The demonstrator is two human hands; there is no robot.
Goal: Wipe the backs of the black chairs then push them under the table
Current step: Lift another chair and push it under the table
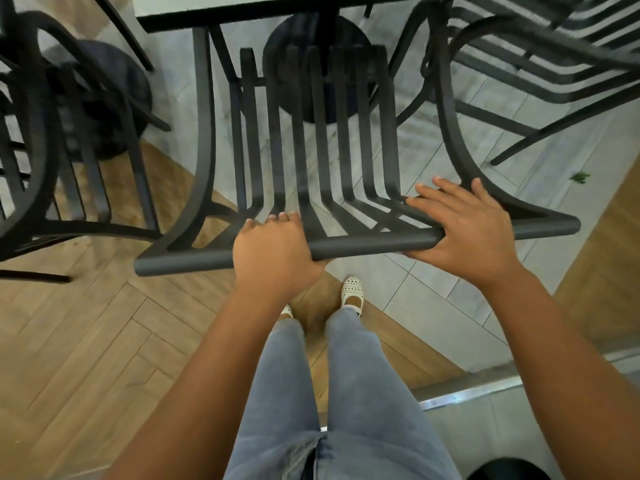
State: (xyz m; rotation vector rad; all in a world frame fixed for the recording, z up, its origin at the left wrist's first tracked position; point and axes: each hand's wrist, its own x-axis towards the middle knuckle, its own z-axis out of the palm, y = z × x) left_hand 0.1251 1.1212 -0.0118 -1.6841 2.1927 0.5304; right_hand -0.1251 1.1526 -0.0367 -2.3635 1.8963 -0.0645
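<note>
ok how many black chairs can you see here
3. One black chair in the middle, its top rail held by the left hand and right hand; one at the left edge; one at the upper right. More may sit outside the frame.

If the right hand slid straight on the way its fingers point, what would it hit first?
Its fingers point forward-left over the black metal chair's round top rail. Going on, the right hand would likely meet the chair's curved back slats first; depth is unclear.
</note>
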